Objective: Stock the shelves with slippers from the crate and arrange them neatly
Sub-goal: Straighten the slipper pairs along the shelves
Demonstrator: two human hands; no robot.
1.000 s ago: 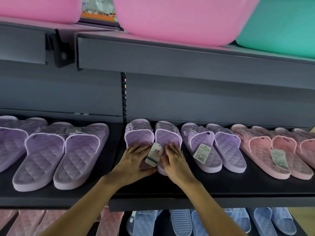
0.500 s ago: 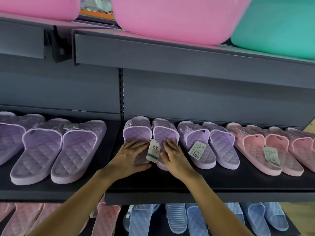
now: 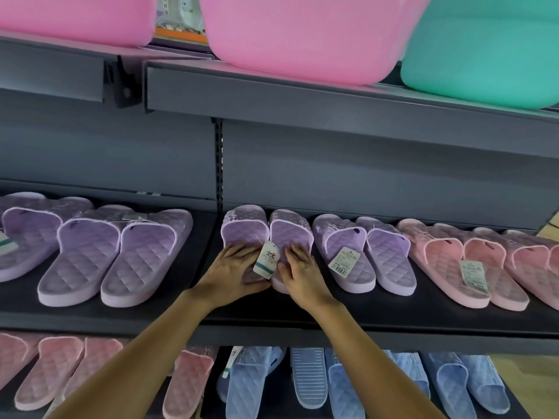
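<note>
My L hand (image 3: 233,275) & R hand (image 3: 304,278) flat, fingers straight, pressing purple quilted rubbery slipper pair (image 3: 246,229) on dark shelf (image 3: 378,313). Prob light, soft, bendy; push at heels.

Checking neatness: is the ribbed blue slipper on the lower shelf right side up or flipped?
Flipped: the blue slipper shows only a ribbed sole, no strap.

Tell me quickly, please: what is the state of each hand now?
Left hand: open, lying flat on the left purple slipper.
Right hand: open, lying flat on the right purple slipper.
</note>
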